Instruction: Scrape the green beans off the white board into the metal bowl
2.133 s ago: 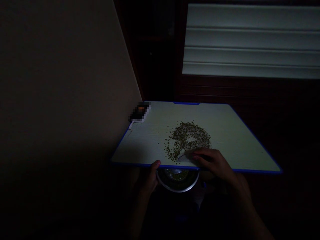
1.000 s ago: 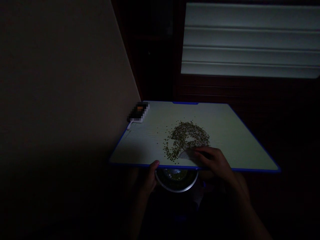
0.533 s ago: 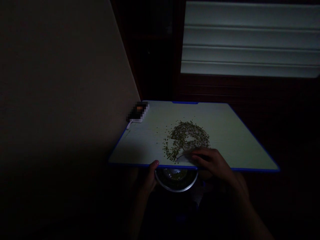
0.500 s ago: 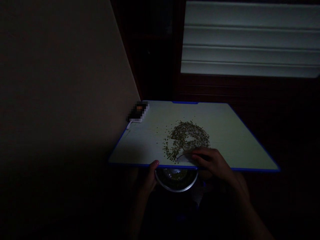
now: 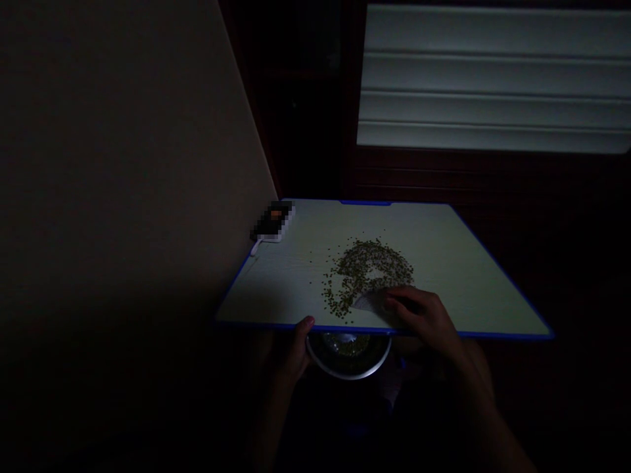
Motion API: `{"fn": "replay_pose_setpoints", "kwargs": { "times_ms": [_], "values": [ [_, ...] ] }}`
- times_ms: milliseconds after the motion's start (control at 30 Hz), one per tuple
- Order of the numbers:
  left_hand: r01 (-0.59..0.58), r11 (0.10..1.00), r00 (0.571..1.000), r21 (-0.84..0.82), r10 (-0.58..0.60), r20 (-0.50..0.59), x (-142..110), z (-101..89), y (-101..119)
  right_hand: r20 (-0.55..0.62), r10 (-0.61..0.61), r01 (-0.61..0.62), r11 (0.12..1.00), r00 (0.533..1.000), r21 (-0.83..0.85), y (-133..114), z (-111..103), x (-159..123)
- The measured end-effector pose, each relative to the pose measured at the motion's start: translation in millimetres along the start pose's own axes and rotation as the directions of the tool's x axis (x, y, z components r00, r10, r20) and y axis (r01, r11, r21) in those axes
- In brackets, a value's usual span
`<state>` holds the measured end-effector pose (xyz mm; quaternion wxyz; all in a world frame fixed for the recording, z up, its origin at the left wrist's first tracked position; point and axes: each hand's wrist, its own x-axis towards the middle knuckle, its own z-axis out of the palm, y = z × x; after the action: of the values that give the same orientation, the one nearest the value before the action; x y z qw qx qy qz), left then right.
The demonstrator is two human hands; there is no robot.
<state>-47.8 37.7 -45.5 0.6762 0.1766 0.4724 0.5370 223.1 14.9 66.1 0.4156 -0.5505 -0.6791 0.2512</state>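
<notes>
Small green-brown grains, like mung beans [image 5: 377,256], lie scattered in a ring-like patch on a pale folding table [image 5: 463,276] with a blue rim. My right hand [image 5: 426,318] is over the near side of the patch, fingers pinched together. A faint greyish shape shows at its fingertips; I cannot make out what it is. My left hand [image 5: 297,351] grips the left side of a metal bowl [image 5: 355,376], its thumb up by the table's near edge. The bowl sits just below that edge, with similar grains inside.
A blurred-out dark object with a white frame and handle [image 5: 256,247] stands at the table's far left corner. A wall [image 5: 148,131] rises on the left. Behind the table is dark wood with a pale slatted panel [image 5: 493,79]. The room is very dim.
My right hand has shifted slightly right and away from the near edge. The thin curved line at its fingertips no longer shows clearly. My left hand and the bowl stay nearly still.
</notes>
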Motion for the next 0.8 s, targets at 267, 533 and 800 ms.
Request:
{"fn": "replay_pose_setpoints", "kwargs": {
  "times_ms": [267, 533, 800],
  "values": [
    [-0.024, 1.0, 1.0, -0.005, 0.024, -0.001, -0.7, 0.5, -0.5, 0.094, -0.066, 0.067, 0.998, 0.993, -0.004, -6.5, -0.6, 2.3],
    [0.01, 1.0, 1.0, -0.027, -0.009, 0.009, -2.3, 6.1, 2.6, 0.079, -0.065, 0.065, 0.998, 0.995, 0.01, -2.5, -1.5, 1.0],
    [-0.013, 0.998, 1.0, -0.059, 0.014, 0.014, -4.3, 8.3, 4.6, 0.178, -0.083, 0.072, 0.995, 0.981, 0.067, -7.8, -2.0, 2.5]
  ]
}}
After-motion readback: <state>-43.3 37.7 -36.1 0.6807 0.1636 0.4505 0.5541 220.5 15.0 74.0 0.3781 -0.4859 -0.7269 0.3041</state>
